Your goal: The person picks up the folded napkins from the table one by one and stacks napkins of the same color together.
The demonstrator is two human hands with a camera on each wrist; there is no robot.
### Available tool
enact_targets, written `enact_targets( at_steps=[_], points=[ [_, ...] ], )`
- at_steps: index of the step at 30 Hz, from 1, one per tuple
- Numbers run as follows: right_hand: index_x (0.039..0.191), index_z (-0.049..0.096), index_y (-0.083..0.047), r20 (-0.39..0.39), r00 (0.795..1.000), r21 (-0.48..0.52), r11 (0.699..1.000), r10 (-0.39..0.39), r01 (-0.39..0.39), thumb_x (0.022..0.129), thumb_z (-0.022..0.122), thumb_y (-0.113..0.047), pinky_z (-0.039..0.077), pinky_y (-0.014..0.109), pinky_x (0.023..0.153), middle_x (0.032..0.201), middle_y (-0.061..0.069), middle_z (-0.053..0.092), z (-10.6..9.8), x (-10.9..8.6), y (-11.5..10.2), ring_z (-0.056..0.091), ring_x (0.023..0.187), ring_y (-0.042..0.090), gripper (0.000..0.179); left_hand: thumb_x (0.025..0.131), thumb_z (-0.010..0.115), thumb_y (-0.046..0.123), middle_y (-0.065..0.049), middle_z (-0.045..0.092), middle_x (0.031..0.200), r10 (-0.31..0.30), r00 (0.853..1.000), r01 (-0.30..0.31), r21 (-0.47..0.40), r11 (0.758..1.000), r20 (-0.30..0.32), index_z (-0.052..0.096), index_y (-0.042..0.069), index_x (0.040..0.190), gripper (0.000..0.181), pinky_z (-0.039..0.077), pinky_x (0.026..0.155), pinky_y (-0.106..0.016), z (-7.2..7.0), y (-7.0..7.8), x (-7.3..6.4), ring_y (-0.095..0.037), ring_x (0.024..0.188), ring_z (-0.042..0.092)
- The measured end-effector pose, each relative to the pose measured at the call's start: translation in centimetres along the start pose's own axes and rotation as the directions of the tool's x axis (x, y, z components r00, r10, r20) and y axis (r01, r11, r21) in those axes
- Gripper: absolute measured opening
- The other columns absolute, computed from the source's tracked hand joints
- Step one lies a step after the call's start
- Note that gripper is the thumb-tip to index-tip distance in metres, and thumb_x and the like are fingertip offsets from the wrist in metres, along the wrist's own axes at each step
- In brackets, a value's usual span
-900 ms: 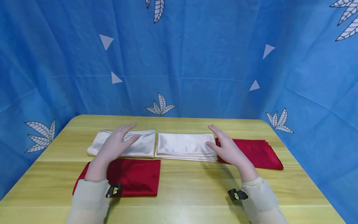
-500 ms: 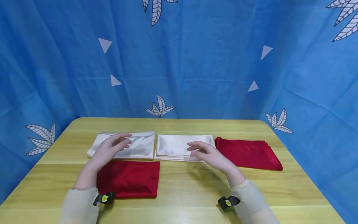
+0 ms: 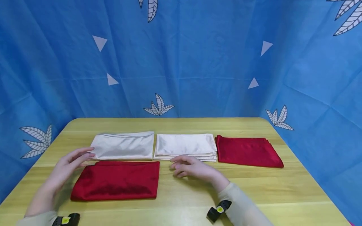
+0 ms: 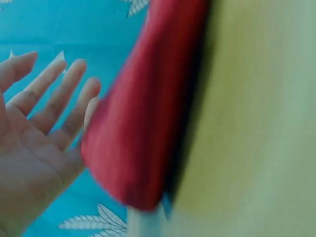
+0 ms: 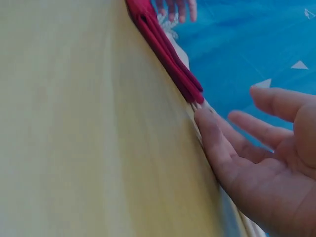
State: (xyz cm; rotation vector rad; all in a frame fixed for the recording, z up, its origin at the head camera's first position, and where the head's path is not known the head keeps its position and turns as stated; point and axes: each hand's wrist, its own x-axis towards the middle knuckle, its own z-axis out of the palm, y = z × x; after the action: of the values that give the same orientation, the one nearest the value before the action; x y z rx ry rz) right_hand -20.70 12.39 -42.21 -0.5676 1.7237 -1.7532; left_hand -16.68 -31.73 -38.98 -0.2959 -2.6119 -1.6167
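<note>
In the head view my left hand (image 3: 65, 167) hovers beside the left end of the near folded red satin cloth (image 3: 118, 182), fingers loosely bent and holding nothing. Its fingertips overlap the left edge of a folded white satin cloth (image 3: 124, 147) behind; whether they touch it I cannot tell. My right hand (image 3: 195, 169) is low over the table, just in front of the middle folded white cloth (image 3: 185, 146), with relaxed fingers and nothing in them. The left wrist view shows that hand's palm (image 4: 34, 148) spread beside the red cloth (image 4: 143, 113).
A second folded red cloth (image 3: 249, 151) lies at the right end of the back row. Everything rests on a pale wooden table (image 3: 254, 194). A blue curtain (image 3: 198, 56) with leaf and triangle prints hangs around its back and sides.
My left hand has moved left and nearer, from over the left white cloth to the near red cloth's left end. The right hand has moved left and lower. The cloths stay put.
</note>
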Motion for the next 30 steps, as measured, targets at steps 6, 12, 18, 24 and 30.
enact_targets(
  at_steps=[6, 12, 18, 24, 30],
  points=[
    [0.137, 0.041, 0.008, 0.030, 0.999, 0.085, 0.996, -0.028, 0.026, 0.095, 0.053, 0.004, 0.047, 0.040, 0.095, 0.128, 0.027, 0.051, 0.8, 0.7, 0.8, 0.060, 0.109, 0.030, 0.044, 0.103, 0.043, 0.021, 0.024, 0.051, 0.120, -0.071, 0.997, 0.072, -0.023, 0.997, 0.041, 0.045, 0.000, 0.138, 0.041, 0.048, 0.078, -0.017, -1.9, -1.9, -1.8, 0.008, 0.103, 0.052],
    [0.135, 0.043, 0.008, 0.047, 0.998, 0.054, 0.998, -0.047, 0.044, 0.096, 0.053, -0.001, 0.046, 0.037, 0.096, 0.124, 0.024, 0.056, 1.3, 1.3, 1.3, 0.058, 0.112, 0.026, 0.041, 0.105, 0.038, 0.024, 0.018, 0.055, 0.116, -0.194, 0.951, 0.226, -0.109, 0.968, 0.242, 0.039, -0.001, 0.141, 0.044, 0.052, 0.081, -0.024, -2.7, -2.6, -2.4, 0.000, 0.100, 0.058],
    [0.132, 0.051, 0.002, 0.042, 0.998, -0.076, 0.996, -0.051, 0.054, 0.096, 0.054, -0.005, 0.049, 0.035, 0.092, 0.116, 0.018, 0.062, 1.9, 2.0, 1.3, 0.062, 0.105, 0.024, 0.037, 0.105, 0.037, 0.021, 0.021, 0.055, 0.121, -0.176, 0.928, 0.224, -0.115, 0.968, 0.329, 0.035, -0.006, 0.142, 0.046, 0.050, 0.084, -0.023, -2.6, -2.6, -2.6, -0.001, 0.105, 0.057],
    [0.133, 0.052, -0.002, 0.097, 0.994, -0.152, 0.986, -0.056, 0.070, 0.097, 0.053, -0.007, 0.049, 0.032, 0.091, 0.118, 0.015, 0.061, 2.4, 2.5, 1.1, 0.062, 0.103, 0.022, 0.036, 0.104, 0.039, 0.022, 0.017, 0.051, 0.126, -0.217, 0.928, 0.242, -0.048, 0.969, 0.303, 0.039, -0.006, 0.140, 0.046, 0.050, 0.083, -0.023, -2.4, -2.2, -2.9, 0.004, 0.105, 0.053],
    [0.132, 0.057, -0.012, 0.105, 0.993, -0.298, 0.951, -0.057, 0.086, 0.097, 0.056, -0.014, 0.048, 0.028, 0.091, 0.118, 0.004, 0.062, 3.1, 2.9, 1.1, 0.061, 0.104, 0.013, 0.035, 0.102, 0.044, 0.035, -0.012, 0.039, 0.143, -0.304, 0.909, 0.287, 0.102, 0.953, 0.284, 0.045, 0.006, 0.141, 0.049, 0.045, 0.086, -0.024, -1.6, -1.2, -2.6, 0.000, 0.112, 0.045]
  ],
)
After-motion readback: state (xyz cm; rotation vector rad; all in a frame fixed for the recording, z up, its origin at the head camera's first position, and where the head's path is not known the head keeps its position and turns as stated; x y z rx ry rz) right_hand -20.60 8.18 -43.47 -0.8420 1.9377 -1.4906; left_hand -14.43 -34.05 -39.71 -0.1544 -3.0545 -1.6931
